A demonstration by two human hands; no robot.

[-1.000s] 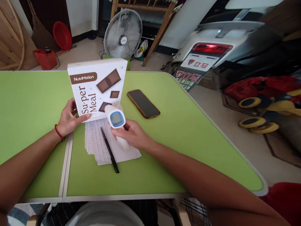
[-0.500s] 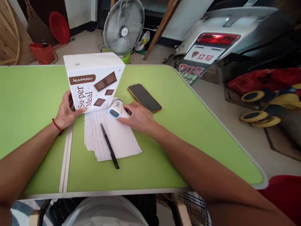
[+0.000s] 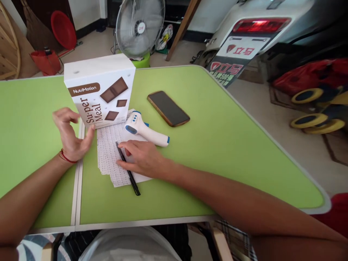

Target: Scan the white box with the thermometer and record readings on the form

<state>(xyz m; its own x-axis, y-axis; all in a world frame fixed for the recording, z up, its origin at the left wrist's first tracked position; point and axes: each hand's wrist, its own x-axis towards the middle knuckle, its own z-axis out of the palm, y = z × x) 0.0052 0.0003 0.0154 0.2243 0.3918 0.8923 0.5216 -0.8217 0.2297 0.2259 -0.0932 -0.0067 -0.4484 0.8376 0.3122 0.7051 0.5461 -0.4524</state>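
Note:
A white box (image 3: 101, 92) printed with brown bars stands upright on the green table (image 3: 217, 152). At its lower left corner is my left hand (image 3: 72, 134), thumb and fingers apart, holding nothing. My right hand (image 3: 144, 157) hovers over the black pen (image 3: 133, 181), with thumb and forefinger spread to either side of its upper part. The pen lies across several sheets of paper (image 3: 107, 152) covered in small writing. Just beyond my right hand a white infrared thermometer (image 3: 148, 132) rests on its side, partly on the paper, its small display towards the left.
A phone (image 3: 168, 108) lies face up to the right of the thermometer. Behind the table stand a fan (image 3: 140, 28), a red basin (image 3: 63, 30) and a white scooter (image 3: 258, 25). A metal seam (image 3: 77, 188) crosses the table at left.
My right hand has let go of the thermometer and moved down to the pen. My left hand has released the box and opened beside it. The view has shifted slightly.

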